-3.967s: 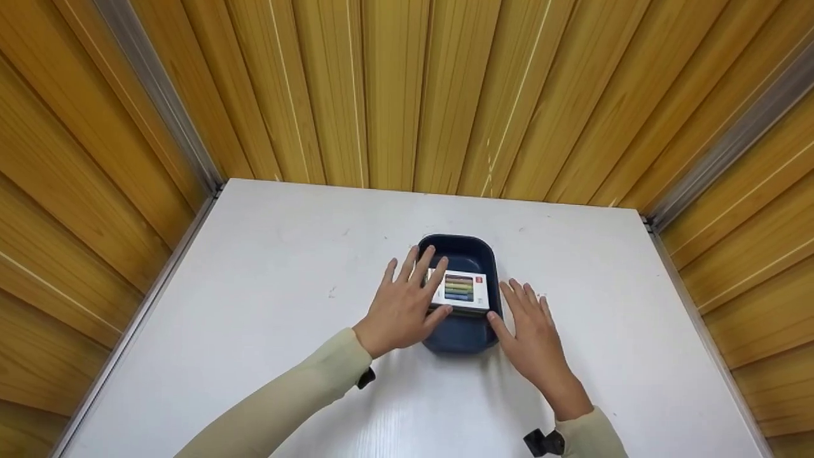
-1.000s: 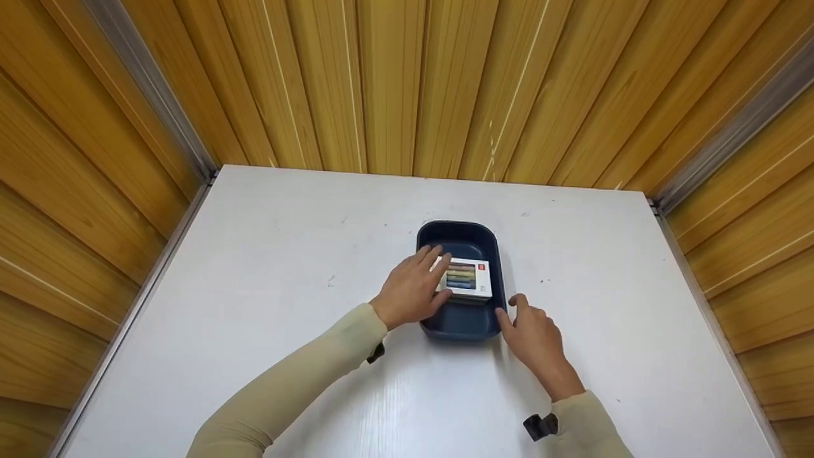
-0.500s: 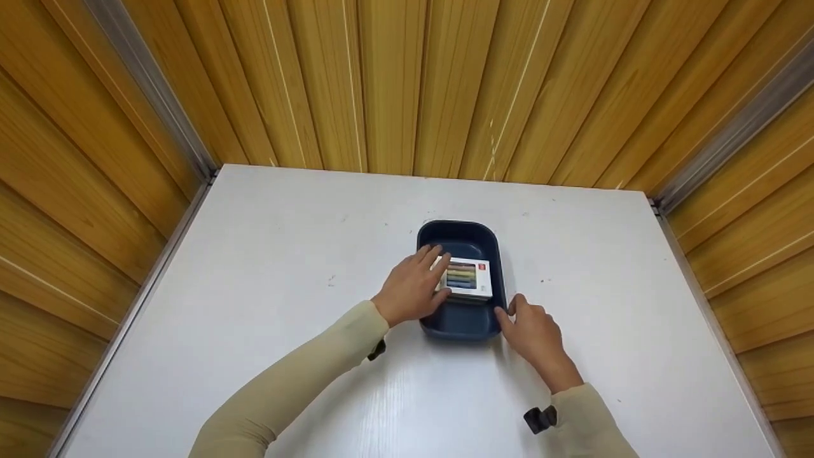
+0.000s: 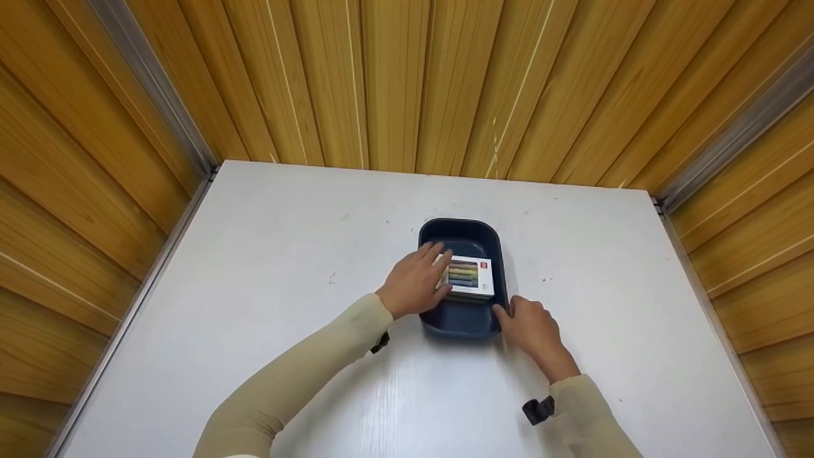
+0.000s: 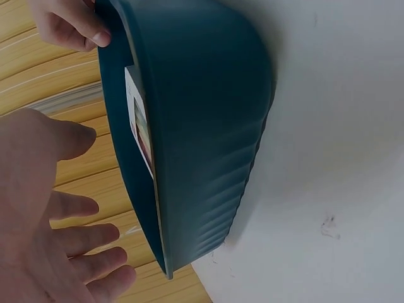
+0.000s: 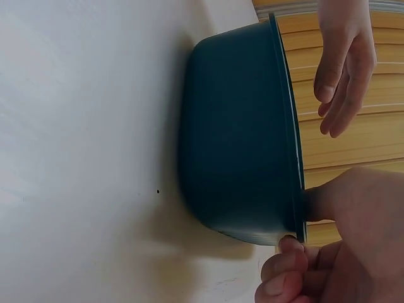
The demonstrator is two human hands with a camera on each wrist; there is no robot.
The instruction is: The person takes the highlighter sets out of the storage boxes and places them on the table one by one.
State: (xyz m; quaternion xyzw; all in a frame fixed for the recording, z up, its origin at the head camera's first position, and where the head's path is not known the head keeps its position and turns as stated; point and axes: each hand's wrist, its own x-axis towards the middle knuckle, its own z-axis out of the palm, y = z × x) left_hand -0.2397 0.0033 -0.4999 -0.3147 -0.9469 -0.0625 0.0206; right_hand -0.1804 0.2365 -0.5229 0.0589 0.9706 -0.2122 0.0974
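A dark blue rectangular basin [image 4: 461, 320] stands on the white table. Inside lies a white box [image 4: 487, 280] with a row of coloured sticks printed on or showing through its top; more layers show beneath its front edge. My left hand [image 4: 412, 281] is over the basin's left side, fingers spread and relaxed, hiding the box's left end. The left wrist view shows that hand [image 5: 44, 214] above the rim, holding nothing. My right hand [image 4: 533, 326] pinches the basin's near right rim. In the right wrist view, its thumb lies over the rim and its fingers curl outside the wall [image 6: 240, 126].
White tabletop [image 4: 305, 222] with small dark marks surrounds the basin. Yellow wood-patterned panels [image 4: 394, 83] rise behind and at both sides, with grey metal posts [image 4: 152, 83] at the corners. Dark wrist devices [image 4: 539, 410] sit at the sleeves.
Four seconds ago my right hand lay straight-fingered beside the basin; its fingers have since curled and now grip the rim. My left hand's fingers have drawn closer together. The box stays inside.
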